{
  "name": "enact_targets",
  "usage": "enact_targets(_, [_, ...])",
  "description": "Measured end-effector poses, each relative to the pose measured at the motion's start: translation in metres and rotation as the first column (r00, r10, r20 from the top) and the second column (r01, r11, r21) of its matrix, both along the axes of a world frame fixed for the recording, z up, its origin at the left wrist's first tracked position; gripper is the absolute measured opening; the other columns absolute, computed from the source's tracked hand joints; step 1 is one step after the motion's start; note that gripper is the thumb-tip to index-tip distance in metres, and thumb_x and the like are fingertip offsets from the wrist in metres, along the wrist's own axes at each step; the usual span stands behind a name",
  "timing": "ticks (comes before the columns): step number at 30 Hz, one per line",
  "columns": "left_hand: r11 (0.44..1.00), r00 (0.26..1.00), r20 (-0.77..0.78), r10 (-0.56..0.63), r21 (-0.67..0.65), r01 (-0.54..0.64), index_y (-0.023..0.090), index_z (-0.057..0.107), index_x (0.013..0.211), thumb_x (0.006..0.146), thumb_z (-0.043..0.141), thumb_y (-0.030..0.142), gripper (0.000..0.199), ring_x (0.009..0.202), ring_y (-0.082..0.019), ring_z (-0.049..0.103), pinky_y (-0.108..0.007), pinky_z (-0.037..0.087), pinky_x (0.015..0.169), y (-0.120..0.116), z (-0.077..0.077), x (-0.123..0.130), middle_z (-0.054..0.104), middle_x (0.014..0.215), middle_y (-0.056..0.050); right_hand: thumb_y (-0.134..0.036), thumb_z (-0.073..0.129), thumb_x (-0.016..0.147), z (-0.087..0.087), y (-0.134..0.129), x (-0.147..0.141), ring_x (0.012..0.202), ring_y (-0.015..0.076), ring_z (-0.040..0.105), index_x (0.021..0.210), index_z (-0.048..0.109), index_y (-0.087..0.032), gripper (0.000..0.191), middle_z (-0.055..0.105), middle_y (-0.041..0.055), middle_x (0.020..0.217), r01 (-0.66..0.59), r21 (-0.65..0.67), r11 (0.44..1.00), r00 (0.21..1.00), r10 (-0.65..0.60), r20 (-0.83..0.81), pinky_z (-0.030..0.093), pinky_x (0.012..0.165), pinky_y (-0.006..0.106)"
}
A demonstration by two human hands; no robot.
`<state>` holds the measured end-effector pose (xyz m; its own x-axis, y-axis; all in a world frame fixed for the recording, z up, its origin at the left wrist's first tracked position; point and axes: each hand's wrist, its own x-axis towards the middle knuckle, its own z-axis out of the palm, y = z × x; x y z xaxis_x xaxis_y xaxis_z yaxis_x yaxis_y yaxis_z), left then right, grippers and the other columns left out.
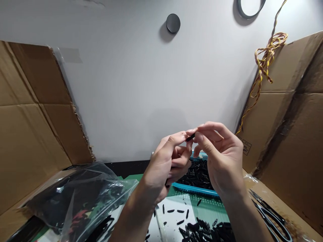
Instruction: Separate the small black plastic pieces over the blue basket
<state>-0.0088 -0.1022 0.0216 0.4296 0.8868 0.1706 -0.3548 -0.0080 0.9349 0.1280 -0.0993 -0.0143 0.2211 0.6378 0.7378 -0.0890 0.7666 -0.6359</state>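
Observation:
Above the work surface, my left hand point(164, 164) and my right hand point(224, 158) meet at the fingertips. Between them is one small, narrow black piece point(190, 137), pinched by the thumb and fingers of each hand. Its exact kind does not show. The other fingers of my left hand are curled in, and a dark bit shows near the palm, too hidden to name. Behind and below the hands stands a blue basket point(195, 190) filled with similar black pieces. More of them form a loose pile point(204, 232) nearer me, and several lie singly on a white sheet point(174, 222).
A clear plastic bag point(85, 191) with dark contents lies at left. Black-handled scissors point(275, 218) lie at right. Cardboard panels point(22, 134) point(297, 141) wall both sides. Twisted wire point(267, 57) hangs at right; a black disc point(173, 23) is on the white wall.

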Motion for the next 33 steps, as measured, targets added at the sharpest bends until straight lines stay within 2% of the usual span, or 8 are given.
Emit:
enact_targets(3, [0.998, 0.999, -0.018, 0.049, 0.044, -0.048, 0.023, 0.060, 0.078, 0.101, 0.053, 0.035, 0.027, 0.038, -0.007, 0.008, -0.018, 0.012, 0.031, 0.000, -0.002, 0.003, 0.019, 0.049, 0.011, -0.026, 0.074, 0.099, 0.000, 0.000, -0.003, 0.086, 0.0222, 0.078, 0.103, 0.072, -0.025, 0.005, 0.079, 0.0065, 0.098, 0.093, -0.022, 0.995, 0.996, -0.093, 0.012, 0.062, 0.057, 0.031])
enact_targets(9, [0.974, 0.981, -0.046, 0.187, 0.136, -0.179, 0.022, 0.054, 0.070, 0.098, 0.060, 0.039, 0.034, 0.040, -0.006, 0.011, -0.017, 0.009, 0.034, 0.005, -0.005, 0.002, 0.023, 0.051, 0.010, -0.027, 0.078, 0.095, 0.001, 0.001, -0.001, 0.083, 0.0218, 0.079, 0.098, 0.076, -0.025, 0.004, 0.079, 0.0057, 0.095, 0.173, -0.037, 0.984, 0.983, -0.171, 0.065, 0.062, 0.056, 0.032])
enact_targets(13, [0.972, 0.982, -0.048, 0.182, 0.156, -0.173, 0.020, 0.055, 0.066, 0.094, 0.065, 0.040, 0.036, 0.040, -0.005, 0.013, -0.016, 0.010, 0.034, 0.005, -0.004, 0.000, 0.024, 0.051, 0.009, -0.026, 0.077, 0.095, 0.003, 0.000, 0.004, 0.079, 0.0211, 0.079, 0.098, 0.074, -0.025, 0.005, 0.077, 0.0052, 0.092, 0.201, -0.008, 0.980, 0.973, -0.199, 0.120, 0.062, 0.055, 0.031])
enact_targets(17, [0.980, 0.982, -0.077, 0.174, 0.115, -0.164, 0.020, 0.057, 0.069, 0.095, 0.061, 0.042, 0.035, 0.040, -0.005, 0.012, -0.016, 0.010, 0.035, 0.004, -0.003, 0.000, 0.023, 0.051, 0.009, -0.022, 0.077, 0.095, 0.005, -0.001, 0.008, 0.080, 0.0210, 0.079, 0.104, 0.073, -0.026, 0.011, 0.078, 0.0053, 0.092, 0.163, 0.014, 0.987, 0.981, -0.163, 0.107, 0.062, 0.054, 0.030])
enact_targets(19, [0.975, 0.979, -0.086, 0.187, 0.136, -0.175, 0.020, 0.057, 0.068, 0.096, 0.061, 0.043, 0.036, 0.039, -0.005, 0.012, -0.016, 0.010, 0.035, 0.003, -0.003, 0.000, 0.024, 0.050, 0.009, -0.020, 0.077, 0.095, 0.005, -0.001, 0.009, 0.081, 0.0205, 0.078, 0.104, 0.073, -0.026, 0.012, 0.080, 0.0054, 0.094, 0.134, 0.024, 0.991, 0.988, -0.135, 0.080, 0.061, 0.055, 0.030])
enact_targets(29, [0.957, 0.967, -0.095, 0.235, 0.198, -0.213, 0.021, 0.053, 0.066, 0.094, 0.063, 0.043, 0.037, 0.041, -0.005, 0.012, -0.017, 0.011, 0.035, 0.000, -0.002, 0.004, 0.024, 0.052, 0.009, -0.017, 0.080, 0.093, 0.006, -0.001, 0.013, 0.077, 0.0160, 0.074, 0.095, 0.078, -0.025, 0.008, 0.076, 0.0011, 0.088, 0.099, 0.001, 0.995, 0.991, -0.098, 0.086, 0.059, 0.055, 0.026])
enact_targets(33, [0.966, 0.973, -0.095, 0.212, 0.169, -0.194, 0.021, 0.052, 0.067, 0.096, 0.060, 0.043, 0.037, 0.040, -0.005, 0.012, -0.016, 0.010, 0.036, 0.001, -0.003, 0.003, 0.022, 0.051, 0.010, -0.019, 0.080, 0.093, 0.006, 0.002, 0.012, 0.079, 0.0165, 0.072, 0.096, 0.078, -0.025, 0.007, 0.076, 0.0014, 0.088, 0.084, 0.004, 0.996, 0.992, -0.084, 0.090, 0.058, 0.054, 0.026])
